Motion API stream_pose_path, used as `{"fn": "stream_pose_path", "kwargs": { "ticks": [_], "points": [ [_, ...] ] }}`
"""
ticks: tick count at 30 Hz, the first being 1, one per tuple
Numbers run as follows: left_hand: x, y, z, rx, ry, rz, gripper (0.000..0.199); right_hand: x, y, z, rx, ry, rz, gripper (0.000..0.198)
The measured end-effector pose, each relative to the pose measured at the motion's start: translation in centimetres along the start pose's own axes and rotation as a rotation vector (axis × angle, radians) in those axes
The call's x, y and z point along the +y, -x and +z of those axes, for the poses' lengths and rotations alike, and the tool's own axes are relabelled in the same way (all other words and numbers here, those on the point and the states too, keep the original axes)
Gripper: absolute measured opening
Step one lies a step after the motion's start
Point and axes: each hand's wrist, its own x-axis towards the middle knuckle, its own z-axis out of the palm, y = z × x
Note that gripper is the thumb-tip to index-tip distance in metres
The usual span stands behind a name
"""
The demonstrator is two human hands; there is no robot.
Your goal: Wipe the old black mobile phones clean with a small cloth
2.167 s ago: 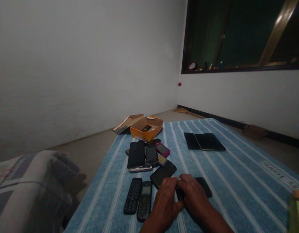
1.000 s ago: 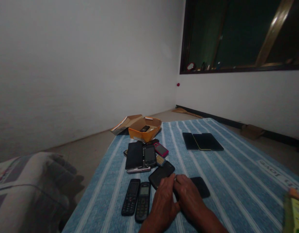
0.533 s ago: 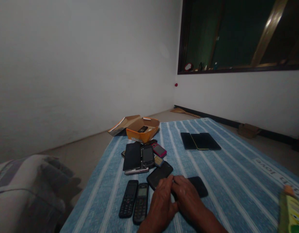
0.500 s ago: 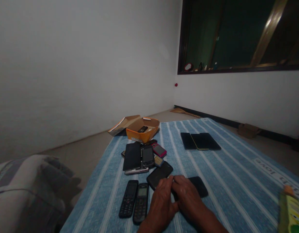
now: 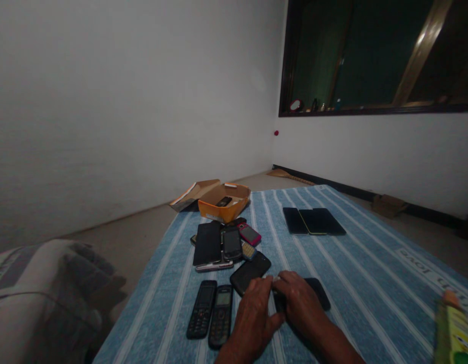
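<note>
A dark smartphone [image 5: 320, 293] lies flat on the striped cloth, its left part under my right hand [image 5: 302, 303]. The fingers of that hand are bent over it. Close beside it on the left is my left hand [image 5: 254, 318], fingers pressed together and curled down, thumb reaching toward the right hand. What is beneath these fingertips is hidden. Just beyond the left hand rests another black smartphone [image 5: 251, 273], lying at a slant. Two black keypad phones, one [image 5: 202, 309] farther left and one [image 5: 220, 316] nearer my left hand, lie side by side.
Several phones are piled farther off, among them a black one [image 5: 208, 244] and a pink one [image 5: 249, 234]. Behind them an orange box [image 5: 222, 210] with its lid up holds a phone. Dark flat phones [image 5: 321, 221] lie at the right back; a yellow packet [image 5: 461, 328] is at bottom right.
My right hand has shifted slightly right, and the smartphone under it has slid the same way. A small gap has opened between the fingers of both hands.
</note>
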Motion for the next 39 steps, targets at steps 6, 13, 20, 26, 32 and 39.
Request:
{"fn": "stream_pose_path", "kwargs": {
  "ticks": [6, 13, 20, 26, 32, 39],
  "points": [
    [0.9, -0.6, -1.0, -0.071, 0.015, -0.010, 0.067, 1.2, 0.2, -0.4, 0.028, 0.006, 0.060, 0.036],
    [1.3, -0.7, -1.6, -0.088, 0.040, 0.011, 0.061, 0.7, 0.4, 0.1, 0.041, 0.004, 0.049, 0.036],
    [1.5, -0.8, -1.6, -0.084, 0.061, 0.009, 0.058, -0.1, 0.5, 0.2, 0.022, -0.021, -0.014, 0.033],
    [1.8, -0.9, -1.8, -0.106, 0.017, -0.007, 0.061, 2.1, 0.8, -0.9, 0.056, 0.083, 0.117, 0.037],
    [2.1, -0.9, -2.0, -0.142, 0.033, -0.008, 0.057, 4.9, 1.8, -1.5, 0.103, 0.179, 0.209, 0.039],
    [1.7, -0.8, -1.8, -0.180, 0.056, 0.026, 0.065, 5.3, 2.6, -1.1, 0.161, 0.193, 0.221, 0.044]
  ]
}}
